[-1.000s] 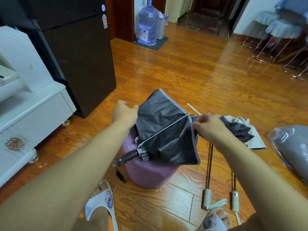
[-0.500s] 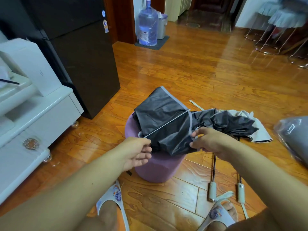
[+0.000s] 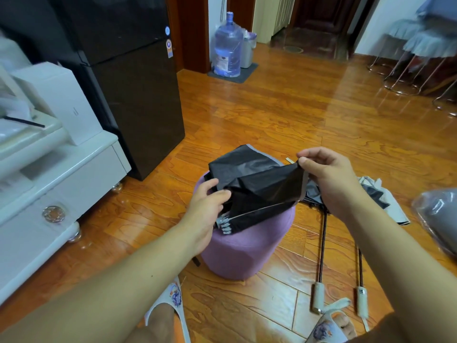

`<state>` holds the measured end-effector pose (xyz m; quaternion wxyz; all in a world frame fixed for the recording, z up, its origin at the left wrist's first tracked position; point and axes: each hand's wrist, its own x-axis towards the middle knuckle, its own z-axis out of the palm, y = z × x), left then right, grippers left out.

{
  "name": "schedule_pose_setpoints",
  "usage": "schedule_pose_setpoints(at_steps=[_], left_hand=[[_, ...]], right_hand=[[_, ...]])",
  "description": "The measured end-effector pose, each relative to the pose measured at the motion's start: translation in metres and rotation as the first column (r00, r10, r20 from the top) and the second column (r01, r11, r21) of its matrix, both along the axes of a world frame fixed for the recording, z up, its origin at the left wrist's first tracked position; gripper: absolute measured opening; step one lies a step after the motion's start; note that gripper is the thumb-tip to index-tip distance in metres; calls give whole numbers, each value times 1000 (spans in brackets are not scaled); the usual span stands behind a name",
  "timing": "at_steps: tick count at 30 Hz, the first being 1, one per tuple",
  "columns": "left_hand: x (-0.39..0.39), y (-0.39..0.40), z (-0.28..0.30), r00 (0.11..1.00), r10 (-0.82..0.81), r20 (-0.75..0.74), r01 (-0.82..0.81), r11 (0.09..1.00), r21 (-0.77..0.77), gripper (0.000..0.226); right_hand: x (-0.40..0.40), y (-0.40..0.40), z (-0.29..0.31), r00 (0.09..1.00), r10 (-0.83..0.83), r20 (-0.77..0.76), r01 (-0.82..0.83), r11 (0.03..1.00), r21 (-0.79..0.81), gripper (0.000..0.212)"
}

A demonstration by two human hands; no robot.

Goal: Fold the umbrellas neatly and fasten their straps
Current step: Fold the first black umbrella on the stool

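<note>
A black umbrella lies across the top of a purple stool on the wooden floor, its canopy overhanging the stool's far and right edges. The right hand pinches the grey-trimmed corner of one canopy panel between thumb and fingers and holds it lifted above the stool's right edge. The left hand rests at the stool's left edge, its curled fingers closed on the gathered fabric just above the bunched metal rib tips. One thin metal rib runs along the panel's near edge.

On the floor just right of the stool lie two more umbrellas, canopies crumpled, shafts running toward the person and ending in pale handles beside the right slipper. The left slipper sits near the stool's base. A plastic-wrapped grey bundle lies at the right edge of view.

A white cabinet and black fridge stand to the left, near the stool. Beyond the stool the floor stretches open to a water bottle and chairs.
</note>
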<state>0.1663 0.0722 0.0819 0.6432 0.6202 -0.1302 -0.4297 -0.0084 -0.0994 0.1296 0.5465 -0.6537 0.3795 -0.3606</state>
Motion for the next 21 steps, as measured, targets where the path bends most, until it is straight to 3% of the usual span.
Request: schedule_pose_setpoints(at_steps=[4, 7, 9, 12, 17, 21], left_hand=[[4, 0, -2, 976, -178, 124, 184, 982, -38, 66], [3, 4, -4, 886, -365, 285, 356, 931, 86, 83], [-1, 6, -6, 843, -378, 383, 352, 926, 139, 88], [-3, 5, -11, 789, -262, 556, 236, 964, 119, 80], [-12, 4, -7, 899, -156, 408, 168, 986, 6, 87], [-10, 7, -8, 843, -236, 482, 254, 967, 29, 98]], right_hand=[[2, -1, 0, 999, -19, 36, 18, 999, 30, 13], [5, 0, -2, 998, -26, 59, 23, 999, 44, 14], [9, -1, -4, 997, -57, 59, 54, 997, 47, 13], [14, -3, -6, 993, -102, 57, 98, 993, 59, 11], [18, -9, -7, 989, -138, 45, 135, 988, 72, 8], [18, -12, -7, 987, -153, 39, 150, 986, 75, 9]])
